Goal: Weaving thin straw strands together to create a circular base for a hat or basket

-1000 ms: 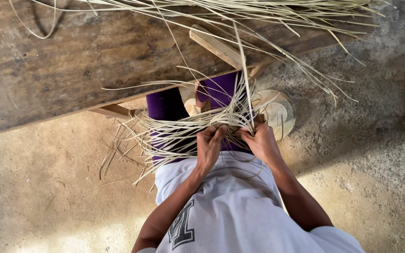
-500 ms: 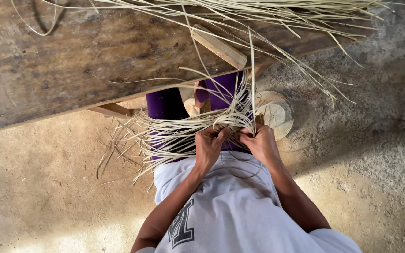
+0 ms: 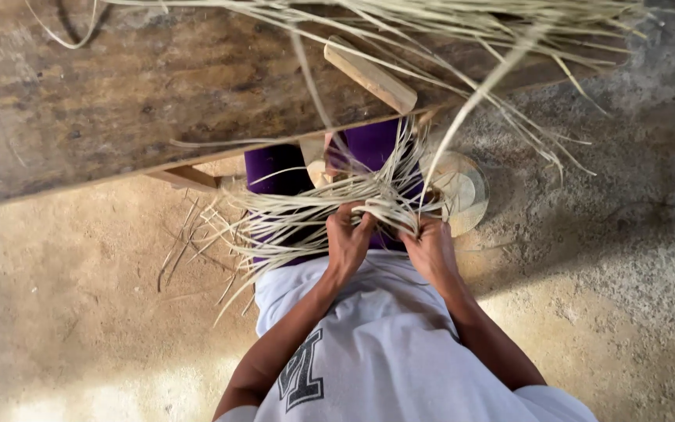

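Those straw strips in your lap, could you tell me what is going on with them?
A person in a white shirt works a bundle of pale strips over their lap, beside a wooden table. The left hand and right hand both pinch the strips where they cross. More strips lie on the table by a wooden stick. A round woven piece sits on the floor beyond the hands.

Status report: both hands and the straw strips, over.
Left hand and right hand both gripping pale straw strips over the lap. Loose ends fan left. Wooden table edge just ahead, more strips lying across it.
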